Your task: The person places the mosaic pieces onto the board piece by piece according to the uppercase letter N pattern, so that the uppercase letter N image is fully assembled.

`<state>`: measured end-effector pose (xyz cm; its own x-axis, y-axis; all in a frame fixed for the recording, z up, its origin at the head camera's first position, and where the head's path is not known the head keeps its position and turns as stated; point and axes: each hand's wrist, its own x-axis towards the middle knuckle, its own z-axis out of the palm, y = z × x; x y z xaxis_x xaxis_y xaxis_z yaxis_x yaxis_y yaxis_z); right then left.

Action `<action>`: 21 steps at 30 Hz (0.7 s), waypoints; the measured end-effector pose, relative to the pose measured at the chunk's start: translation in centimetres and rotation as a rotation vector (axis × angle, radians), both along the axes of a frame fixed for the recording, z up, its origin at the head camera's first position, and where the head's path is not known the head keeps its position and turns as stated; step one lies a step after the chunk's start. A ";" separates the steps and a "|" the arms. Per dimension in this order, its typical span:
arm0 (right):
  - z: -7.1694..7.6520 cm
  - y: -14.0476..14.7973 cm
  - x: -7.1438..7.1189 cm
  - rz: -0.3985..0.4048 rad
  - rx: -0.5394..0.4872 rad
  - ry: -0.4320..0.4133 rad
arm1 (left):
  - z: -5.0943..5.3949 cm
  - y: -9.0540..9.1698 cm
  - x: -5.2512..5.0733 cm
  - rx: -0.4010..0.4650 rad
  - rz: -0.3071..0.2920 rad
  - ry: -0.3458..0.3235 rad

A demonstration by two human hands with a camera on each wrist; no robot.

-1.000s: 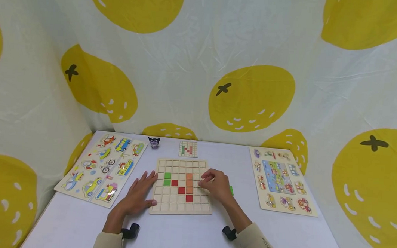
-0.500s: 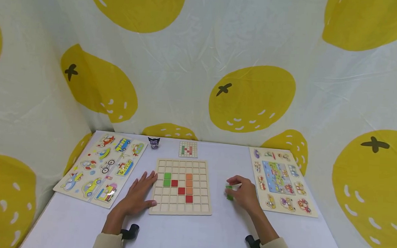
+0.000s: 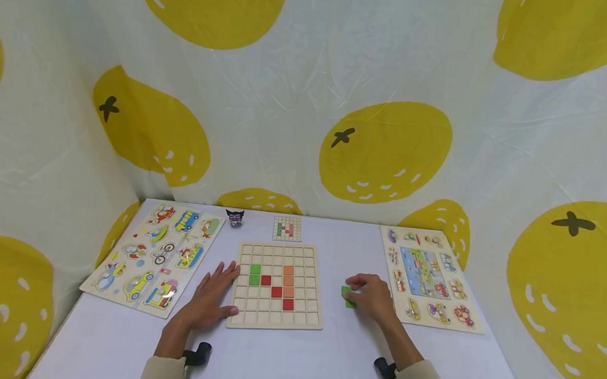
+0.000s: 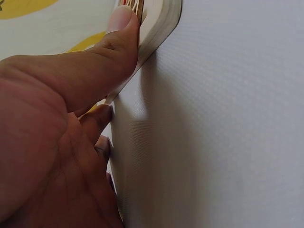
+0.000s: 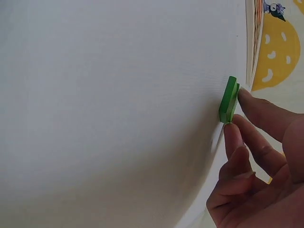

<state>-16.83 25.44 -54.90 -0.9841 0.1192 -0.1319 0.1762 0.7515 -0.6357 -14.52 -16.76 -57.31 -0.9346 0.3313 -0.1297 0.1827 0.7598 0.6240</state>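
A wooden grid board (image 3: 275,319) lies on the table. Green, red and orange square tiles fill some of its cells. My left hand (image 3: 209,302) rests at the board's left side with fingers extended. In the left wrist view the thumb (image 4: 118,38) touches the board's edge. To the right of the board, my right hand (image 3: 374,299) pinches a green tile (image 3: 347,290) between thumb and fingertips. The right wrist view shows that tile lying against another green tile (image 5: 228,97), low at the table surface. The fingers partly cover the tiles in the head view.
A small pattern card (image 3: 287,229) lies behind the board, beside a dark figurine (image 3: 235,218). A vehicle puzzle board (image 3: 153,256) lies at the left. Another picture puzzle board (image 3: 428,276) sits at the right, close to my right hand. A patterned cloth (image 3: 286,125) hangs behind the table.
My right hand has moved right, from over the board's right side to the green tiles, where its fingers have closed on one. The left hand stays at the board's edge.
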 end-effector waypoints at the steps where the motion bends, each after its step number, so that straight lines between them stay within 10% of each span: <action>1: -0.1 -0.1 -0.1 -0.001 -0.005 -0.005 | 0.0 0.0 0.0 0.001 0.000 0.000; 21: 1.0 -3.2 0.5 0.074 -0.140 0.074 | -0.2 -0.1 0.0 -0.004 -0.013 0.019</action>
<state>-16.28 22.27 -53.95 -0.9971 0.0313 -0.0693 0.0726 0.6643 -0.7439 -14.55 -16.89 -57.47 -0.9324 0.3429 -0.1138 0.2042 0.7599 0.6171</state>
